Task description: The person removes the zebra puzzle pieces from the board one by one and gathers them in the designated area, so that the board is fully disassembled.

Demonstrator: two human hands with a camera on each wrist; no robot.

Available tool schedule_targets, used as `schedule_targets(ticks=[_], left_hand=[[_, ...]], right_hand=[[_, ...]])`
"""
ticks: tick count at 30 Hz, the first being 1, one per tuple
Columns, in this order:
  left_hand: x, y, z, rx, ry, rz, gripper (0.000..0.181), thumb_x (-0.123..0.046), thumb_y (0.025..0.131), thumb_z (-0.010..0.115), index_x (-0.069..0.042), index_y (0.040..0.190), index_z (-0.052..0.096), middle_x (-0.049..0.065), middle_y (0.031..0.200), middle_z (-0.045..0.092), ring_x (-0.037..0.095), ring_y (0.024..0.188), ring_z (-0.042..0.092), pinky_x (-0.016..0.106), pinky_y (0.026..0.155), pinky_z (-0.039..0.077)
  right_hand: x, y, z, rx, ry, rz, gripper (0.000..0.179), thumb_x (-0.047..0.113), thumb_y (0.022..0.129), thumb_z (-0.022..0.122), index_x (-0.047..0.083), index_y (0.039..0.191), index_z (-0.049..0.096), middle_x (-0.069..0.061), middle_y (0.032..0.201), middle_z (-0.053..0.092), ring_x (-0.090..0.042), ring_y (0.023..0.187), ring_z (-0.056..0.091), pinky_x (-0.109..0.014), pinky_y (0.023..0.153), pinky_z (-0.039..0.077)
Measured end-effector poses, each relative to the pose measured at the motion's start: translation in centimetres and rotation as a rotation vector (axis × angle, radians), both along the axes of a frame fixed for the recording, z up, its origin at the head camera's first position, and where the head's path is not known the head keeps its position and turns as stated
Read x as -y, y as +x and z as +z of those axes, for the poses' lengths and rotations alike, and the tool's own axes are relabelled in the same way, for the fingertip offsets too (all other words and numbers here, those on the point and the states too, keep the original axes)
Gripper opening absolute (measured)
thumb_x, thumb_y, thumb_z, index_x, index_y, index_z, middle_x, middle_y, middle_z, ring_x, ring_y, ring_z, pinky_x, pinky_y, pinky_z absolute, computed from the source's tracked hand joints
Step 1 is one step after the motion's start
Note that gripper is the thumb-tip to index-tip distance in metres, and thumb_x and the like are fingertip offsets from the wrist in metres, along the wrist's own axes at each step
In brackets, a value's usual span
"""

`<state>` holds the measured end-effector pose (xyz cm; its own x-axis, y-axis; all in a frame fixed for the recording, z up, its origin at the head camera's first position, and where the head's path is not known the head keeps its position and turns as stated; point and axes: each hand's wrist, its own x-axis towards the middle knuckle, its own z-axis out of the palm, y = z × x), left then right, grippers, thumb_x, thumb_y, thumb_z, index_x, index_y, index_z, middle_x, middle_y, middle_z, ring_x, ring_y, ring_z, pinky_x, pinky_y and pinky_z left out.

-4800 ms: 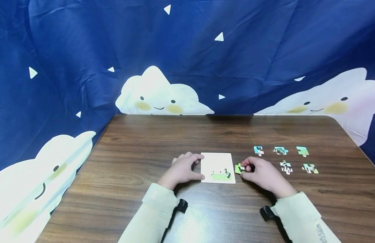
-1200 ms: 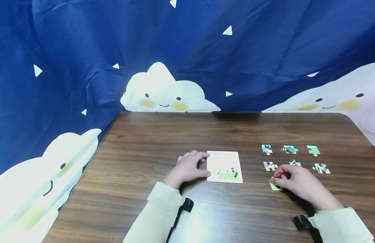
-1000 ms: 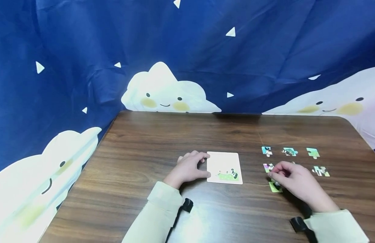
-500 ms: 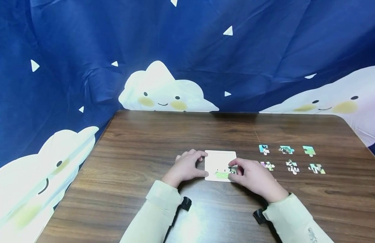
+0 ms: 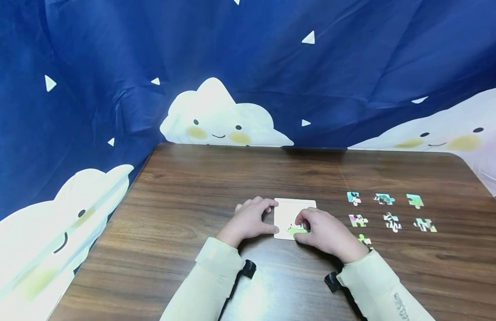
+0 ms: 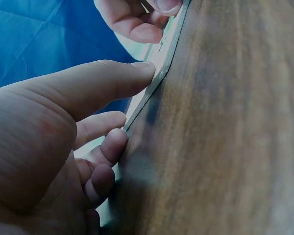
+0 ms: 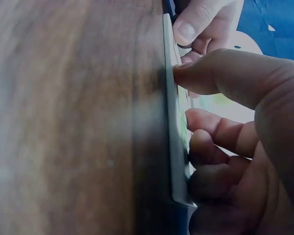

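Observation:
A square white puzzle tray (image 5: 288,211) lies on the table in the head view, with green jigsaw pieces (image 5: 294,231) along its lower part. My left hand (image 5: 250,224) is at the tray's left side, thumb near the lower corner and index finger near the upper one; in the left wrist view the thumb (image 6: 122,81) lies straight on the rim. My right hand (image 5: 328,232) reaches over the tray's lower right, its curled index finger and thumb (image 7: 206,76) spanning a green puzzle piece (image 7: 182,100). The hand hides the right end of the pieces.
Several loose jigsaw pieces lie in rows to the right, among them a teal piece (image 5: 383,199), a green piece (image 5: 415,200) and a pink one (image 5: 358,220). Another green piece (image 5: 363,240) lies near the right sleeve. A blue cloud-print curtain (image 5: 248,53) hangs behind the table.
My right hand set the green piece down among the loose ones, then returned left to the tray and slid a little further left over it. The left hand stays at the tray's left edge.

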<state>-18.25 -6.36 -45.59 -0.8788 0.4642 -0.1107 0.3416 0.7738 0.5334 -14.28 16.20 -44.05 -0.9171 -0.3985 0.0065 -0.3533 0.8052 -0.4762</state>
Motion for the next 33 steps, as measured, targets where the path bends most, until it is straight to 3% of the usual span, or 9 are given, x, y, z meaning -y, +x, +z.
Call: schedule_targets(ticks=[9,17,33], left_hand=[[0.16,0.08,0.15,0.006,0.008,0.008,0.064,-0.041,0.078,0.081,-0.029,0.137,0.058,-0.012,0.106,0.053,0.012,0.098,0.046,0.036,0.082,0.031],[0.0,0.21,0.47,0.005,0.006,0.0,0.063,-0.04,0.078,0.081,-0.028,0.135,0.06,-0.011,0.107,0.055,0.013,0.096,0.047,0.036,0.08,0.032],[-0.1,0.2,0.36,-0.003,0.001,0.003,0.063,-0.04,0.077,0.081,-0.028,0.135,0.06,-0.01,0.107,0.055,0.013,0.096,0.047,0.036,0.08,0.032]], right_hand=[[0.08,0.01,-0.13,0.008,-0.035,-0.009,0.026,0.027,0.075,0.078,0.018,0.09,0.058,0.004,0.081,0.048,-0.012,0.072,0.045,-0.031,0.065,0.038],[-0.34,0.32,-0.2,-0.025,-0.058,0.003,0.024,0.021,0.076,0.079,0.018,0.094,0.065,0.007,0.089,0.057,-0.01,0.079,0.05,-0.034,0.072,0.044],[-0.53,0.55,0.06,-0.112,0.032,0.023,0.026,0.024,0.077,0.077,0.014,0.101,0.075,0.007,0.094,0.064,-0.011,0.078,0.056,-0.038,0.075,0.05]])
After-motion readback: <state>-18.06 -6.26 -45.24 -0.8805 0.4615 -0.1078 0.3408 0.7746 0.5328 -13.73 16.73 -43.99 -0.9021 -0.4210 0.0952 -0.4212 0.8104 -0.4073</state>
